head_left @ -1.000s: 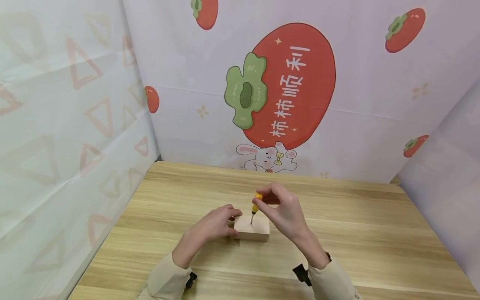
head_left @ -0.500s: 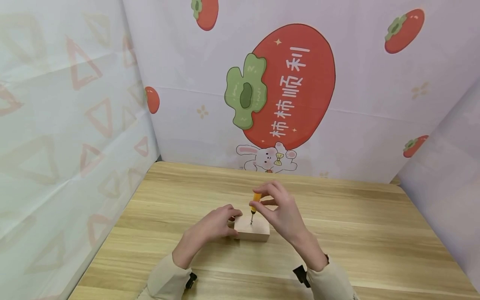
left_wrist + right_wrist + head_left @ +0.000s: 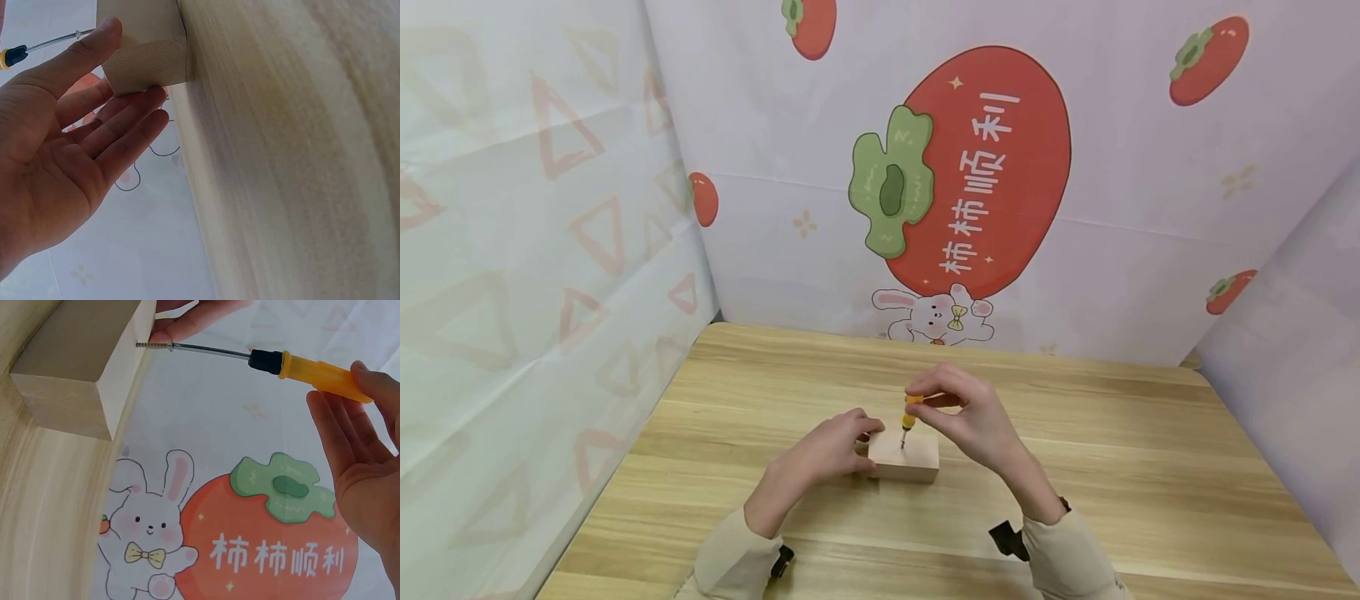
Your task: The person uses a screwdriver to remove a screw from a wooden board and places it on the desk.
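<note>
Wood-grained table [image 3: 760,375] underneath; the left grip [image 3: 827,448], spread to the block's width, holds the pale wooden block [image 3: 921,457] lying on it. The right grip [image 3: 973,421], parted only by the handle, pinches a yellow screwdriver [image 3: 328,379]. Only the right wrist view clearly shows the threads of the screw [image 3: 154,345], upright between block and screwdriver tip.

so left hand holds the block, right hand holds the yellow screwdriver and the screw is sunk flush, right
The screw isn't flush: the right wrist view shows it standing out of the block. The left hand does hold the block, the right hand the yellow screwdriver.
</note>
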The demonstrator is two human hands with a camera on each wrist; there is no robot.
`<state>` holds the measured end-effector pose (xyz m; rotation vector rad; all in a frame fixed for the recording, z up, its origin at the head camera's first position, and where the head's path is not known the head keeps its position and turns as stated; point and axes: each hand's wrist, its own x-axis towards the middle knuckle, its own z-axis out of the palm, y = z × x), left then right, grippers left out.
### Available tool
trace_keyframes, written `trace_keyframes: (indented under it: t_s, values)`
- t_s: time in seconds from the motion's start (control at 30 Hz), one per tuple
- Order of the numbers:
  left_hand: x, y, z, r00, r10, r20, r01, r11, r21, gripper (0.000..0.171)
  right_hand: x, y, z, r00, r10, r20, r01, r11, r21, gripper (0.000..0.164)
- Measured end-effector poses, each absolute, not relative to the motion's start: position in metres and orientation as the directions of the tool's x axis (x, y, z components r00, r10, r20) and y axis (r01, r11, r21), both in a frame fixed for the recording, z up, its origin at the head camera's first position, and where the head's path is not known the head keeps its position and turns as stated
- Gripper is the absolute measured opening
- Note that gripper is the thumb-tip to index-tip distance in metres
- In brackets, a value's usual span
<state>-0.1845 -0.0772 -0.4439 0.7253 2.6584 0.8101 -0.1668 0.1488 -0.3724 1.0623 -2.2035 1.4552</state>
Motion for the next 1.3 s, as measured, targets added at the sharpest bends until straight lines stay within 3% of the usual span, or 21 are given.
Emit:
trace_keyframes:
  t_s: [0.43,0.73,0.9,1.07,1.3]
  values:
    - [-0.183,-0.078,-0.442,-0.838,0.539,-0.085,0.408,0.722,0.559,0.054,-0.162,0.141,-0.373,-0.646,-0.470,0.602,-0.751,0.248,-0.612,0.030]
    - [-0.182,-0.078,-0.440,-0.836,0.544,-0.078,0.416,0.719,0.557,0.053,-0.160,0.134,-0.375,-0.737,-0.408,0.539,-0.660,0.260,-0.705,0.030]
    - [-0.183,-0.077,-0.441,-0.839,0.536,-0.095,0.405,0.731,0.550,0.054,-0.160,0.134,-0.379,-0.730,-0.336,0.595,-0.682,0.314,-0.660,0.024]
    - [-0.183,-0.076,-0.442,-0.840,0.533,-0.100,0.398,0.731,0.555,0.054,-0.160,0.133,-0.381,-0.734,-0.265,0.625,-0.677,0.342,-0.651,0.030]
    - [-0.183,-0.078,-0.444,-0.839,0.535,-0.104,0.389,0.722,0.573,0.055,-0.157,0.136,-0.379,-0.758,-0.270,0.594,-0.652,0.302,-0.695,0.025]
